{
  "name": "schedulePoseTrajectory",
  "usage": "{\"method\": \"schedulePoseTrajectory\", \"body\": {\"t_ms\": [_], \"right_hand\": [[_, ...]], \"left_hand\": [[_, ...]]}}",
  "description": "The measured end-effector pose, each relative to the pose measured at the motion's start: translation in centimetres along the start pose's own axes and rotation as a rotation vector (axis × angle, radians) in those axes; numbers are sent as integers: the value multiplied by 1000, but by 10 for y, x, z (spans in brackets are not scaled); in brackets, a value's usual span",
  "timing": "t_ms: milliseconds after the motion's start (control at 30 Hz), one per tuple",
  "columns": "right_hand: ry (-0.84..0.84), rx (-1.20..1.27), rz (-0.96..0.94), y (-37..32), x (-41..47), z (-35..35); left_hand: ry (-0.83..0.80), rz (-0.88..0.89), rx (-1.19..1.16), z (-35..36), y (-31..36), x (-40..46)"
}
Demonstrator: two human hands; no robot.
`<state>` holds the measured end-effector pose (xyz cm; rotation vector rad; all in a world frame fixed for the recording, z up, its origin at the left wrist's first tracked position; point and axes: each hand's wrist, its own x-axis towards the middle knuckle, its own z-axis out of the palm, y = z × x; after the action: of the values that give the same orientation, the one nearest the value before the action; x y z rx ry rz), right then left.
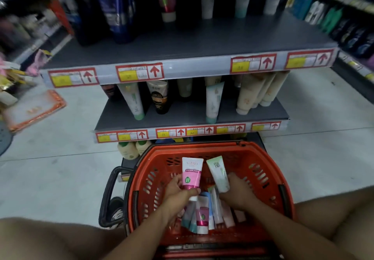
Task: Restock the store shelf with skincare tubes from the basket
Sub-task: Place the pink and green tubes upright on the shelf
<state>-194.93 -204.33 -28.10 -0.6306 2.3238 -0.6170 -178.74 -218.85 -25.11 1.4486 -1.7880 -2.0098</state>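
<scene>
Now both hands are over the red basket (263, 170), each with a tube. Left hand (178, 193) is wrapped around the pink tube (191, 173) near its cap: long axis close to upright, white cap down at the thumb, crimped flat end pointing up toward the shelf (182, 116). Right hand (238, 191) closes on the green-and-white tube (218, 173), and that one leans, crimped end up and tilted left, lower end hidden against the fingers. Below them, more tubes (204, 215) lie heaped in the basket's bottom, most running roughly front to back.
</scene>
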Motion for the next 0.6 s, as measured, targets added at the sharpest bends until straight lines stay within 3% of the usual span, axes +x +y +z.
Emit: {"method": "schedulePoseTrajectory", "body": {"t_ms": [200,600], "right_hand": [[210,114,-141,-32,-30,-28],[414,249,-391,-100,-78,-91]], "left_hand": [[49,144,7,-10,27,-27],[224,542,132,-30,110,-81]]}}
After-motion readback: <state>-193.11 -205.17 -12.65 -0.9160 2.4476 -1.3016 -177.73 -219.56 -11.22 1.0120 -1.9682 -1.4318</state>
